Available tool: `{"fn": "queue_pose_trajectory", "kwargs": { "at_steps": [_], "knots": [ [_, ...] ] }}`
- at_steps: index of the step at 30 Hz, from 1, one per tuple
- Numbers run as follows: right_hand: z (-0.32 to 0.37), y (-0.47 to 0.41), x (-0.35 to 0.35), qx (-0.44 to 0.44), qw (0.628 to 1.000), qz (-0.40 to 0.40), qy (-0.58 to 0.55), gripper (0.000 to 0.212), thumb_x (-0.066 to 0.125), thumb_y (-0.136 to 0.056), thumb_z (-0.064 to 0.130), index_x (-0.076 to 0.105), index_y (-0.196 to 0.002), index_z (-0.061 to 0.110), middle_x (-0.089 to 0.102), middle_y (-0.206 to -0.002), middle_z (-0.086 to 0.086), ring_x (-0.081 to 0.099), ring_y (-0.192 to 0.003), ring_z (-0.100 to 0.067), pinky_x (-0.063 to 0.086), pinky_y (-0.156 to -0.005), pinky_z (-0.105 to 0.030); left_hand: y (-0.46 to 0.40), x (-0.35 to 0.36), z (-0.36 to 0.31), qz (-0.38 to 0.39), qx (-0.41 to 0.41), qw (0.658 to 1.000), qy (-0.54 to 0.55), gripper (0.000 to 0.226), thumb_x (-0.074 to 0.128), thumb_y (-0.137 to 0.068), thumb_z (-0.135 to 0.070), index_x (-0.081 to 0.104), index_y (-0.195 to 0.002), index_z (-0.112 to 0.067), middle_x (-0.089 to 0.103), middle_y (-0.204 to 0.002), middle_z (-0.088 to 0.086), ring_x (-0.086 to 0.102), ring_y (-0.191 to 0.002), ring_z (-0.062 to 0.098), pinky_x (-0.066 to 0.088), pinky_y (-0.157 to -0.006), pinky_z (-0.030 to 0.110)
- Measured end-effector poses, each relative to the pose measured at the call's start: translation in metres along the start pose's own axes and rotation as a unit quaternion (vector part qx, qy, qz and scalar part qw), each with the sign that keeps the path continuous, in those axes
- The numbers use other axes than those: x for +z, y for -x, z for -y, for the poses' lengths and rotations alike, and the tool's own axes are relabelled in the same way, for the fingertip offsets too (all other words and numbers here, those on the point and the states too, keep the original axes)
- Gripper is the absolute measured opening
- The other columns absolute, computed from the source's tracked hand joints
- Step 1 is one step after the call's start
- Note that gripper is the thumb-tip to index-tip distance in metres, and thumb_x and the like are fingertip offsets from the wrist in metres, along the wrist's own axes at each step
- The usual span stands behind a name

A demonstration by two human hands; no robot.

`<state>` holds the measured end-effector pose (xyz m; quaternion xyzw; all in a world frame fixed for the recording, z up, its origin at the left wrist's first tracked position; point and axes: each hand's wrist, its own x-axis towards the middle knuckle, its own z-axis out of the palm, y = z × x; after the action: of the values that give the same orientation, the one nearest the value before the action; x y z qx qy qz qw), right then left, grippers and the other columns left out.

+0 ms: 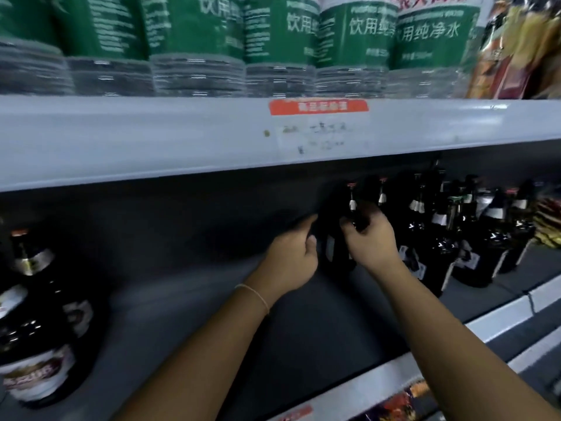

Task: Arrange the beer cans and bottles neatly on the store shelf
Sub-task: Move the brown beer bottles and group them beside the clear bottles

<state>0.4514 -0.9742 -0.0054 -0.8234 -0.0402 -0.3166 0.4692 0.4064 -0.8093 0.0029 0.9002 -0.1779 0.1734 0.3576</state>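
Deep in the dark lower shelf (188, 314) stands a dark brown beer bottle (335, 253), upright near the back wall. My left hand (293, 259) grips its body from the left side. My right hand (370, 238) grips it at the shoulder and lower neck from the right. Several more dark beer bottles (437, 247) stand in a group just to its right. A large dark bottle (36, 314) with a pale label stands at the far left of the same shelf. No cans are visible.
The upper shelf edge (273, 138) with an orange price tag (318, 106) overhangs close above. Green-labelled water bottles (273, 41) line that upper shelf. Yellow and red packets (546, 223) sit at the far right. Bare shelf floor stretches between the left bottle and my hands.
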Motion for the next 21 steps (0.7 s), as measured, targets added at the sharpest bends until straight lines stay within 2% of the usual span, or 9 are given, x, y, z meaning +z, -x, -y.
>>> {"fn": "queue_pose_trajectory", "kwargs": {
  "at_steps": [2,5,7,9,11,12,15,18,21],
  "knots": [
    [-0.013,-0.017,0.002,-0.003,1.0,0.016,0.013,0.03,0.066,-0.088,0.016,0.06,-0.116,0.006,0.066,-0.104,-0.003,0.062,-0.097,-0.021,0.046,-0.08,-0.027,-0.013,0.01,-0.004,0.008,-0.012,1.0,-0.003,0.049,0.039,-0.1,-0.018,0.03,-0.148,-0.022,0.047,-0.144,0.009,0.043,-0.131,0.023,0.029,-0.103,0.018],
    [-0.027,-0.039,0.009,0.004,0.999,0.042,0.032,0.036,0.063,-0.089,0.016,0.056,-0.122,0.004,0.062,-0.105,-0.004,0.059,-0.099,-0.018,0.033,-0.075,-0.01,-0.023,0.018,-0.006,0.0,-0.009,1.0,-0.02,0.05,0.041,-0.1,-0.016,0.031,-0.148,-0.017,0.048,-0.142,0.014,0.045,-0.131,0.027,0.031,-0.108,0.025],
    [-0.035,-0.054,0.015,0.004,0.997,0.069,0.04,0.041,0.061,-0.09,0.018,0.053,-0.127,0.004,0.064,-0.111,-0.007,0.06,-0.102,-0.018,0.032,-0.076,-0.006,-0.025,0.02,-0.007,-0.014,-0.005,0.999,-0.032,0.049,0.043,-0.099,-0.014,0.034,-0.147,-0.014,0.049,-0.141,0.016,0.046,-0.129,0.028,0.031,-0.108,0.026],
    [-0.037,-0.064,0.019,0.033,0.993,0.102,0.04,0.048,0.063,-0.085,0.024,0.051,-0.129,0.009,0.064,-0.114,-0.002,0.06,-0.103,-0.014,0.037,-0.08,-0.01,-0.026,0.02,-0.003,-0.025,-0.009,0.999,-0.037,0.048,0.043,-0.099,-0.013,0.036,-0.146,-0.012,0.051,-0.139,0.016,0.048,-0.127,0.028,0.031,-0.106,0.024],
    [-0.038,-0.07,0.024,0.055,0.992,0.117,0.016,0.064,0.06,-0.071,0.039,0.051,-0.128,0.012,0.065,-0.115,0.0,0.063,-0.108,-0.019,0.046,-0.088,-0.023,-0.025,0.018,0.001,-0.025,-0.018,0.999,-0.044,0.048,0.044,-0.099,-0.015,0.035,-0.146,-0.014,0.05,-0.139,0.015,0.048,-0.127,0.026,0.031,-0.105,0.021],
    [-0.04,-0.073,0.026,0.058,0.991,0.116,0.018,0.064,0.06,-0.071,0.039,0.053,-0.128,0.01,0.066,-0.117,-0.004,0.063,-0.11,-0.024,0.047,-0.088,-0.026,-0.023,0.017,0.003,-0.024,-0.024,0.998,-0.046,0.049,0.044,-0.099,-0.016,0.035,-0.147,-0.015,0.05,-0.14,0.014,0.047,-0.128,0.024,0.03,-0.106,0.021],
    [-0.041,-0.069,0.027,0.043,0.993,0.078,0.077,0.034,0.062,-0.089,0.019,0.061,-0.121,0.009,0.067,-0.118,-0.011,0.062,-0.112,-0.03,0.037,-0.08,-0.02,-0.015,0.012,0.009,-0.018,-0.043,0.998,-0.037,0.052,0.046,-0.098,-0.021,0.032,-0.148,-0.017,0.049,-0.142,0.01,0.044,-0.132,0.019,0.032,-0.109,0.023],
    [-0.029,-0.051,0.029,-0.009,0.996,0.056,0.064,0.027,0.073,-0.085,0.025,0.069,-0.109,0.012,0.072,-0.107,-0.007,0.066,-0.099,-0.02,0.036,-0.073,-0.015,-0.004,0.006,0.012,-0.008,-0.059,0.998,-0.019,0.055,0.05,-0.097,-0.022,0.03,-0.148,-0.018,0.045,-0.145,0.006,0.043,-0.132,0.018,0.034,-0.11,0.026],
    [-0.011,-0.023,0.035,-0.029,0.998,0.059,0.007,0.026,0.081,-0.079,0.028,0.073,-0.099,0.014,0.068,-0.087,0.005,0.062,-0.081,-0.007,0.038,-0.062,-0.004,0.014,-0.004,0.015,-0.014,-0.056,0.998,-0.001,0.053,0.054,-0.095,-0.019,0.036,-0.145,-0.016,0.049,-0.141,0.001,0.046,-0.127,0.012,0.033,-0.102,0.013]
  ]
}}
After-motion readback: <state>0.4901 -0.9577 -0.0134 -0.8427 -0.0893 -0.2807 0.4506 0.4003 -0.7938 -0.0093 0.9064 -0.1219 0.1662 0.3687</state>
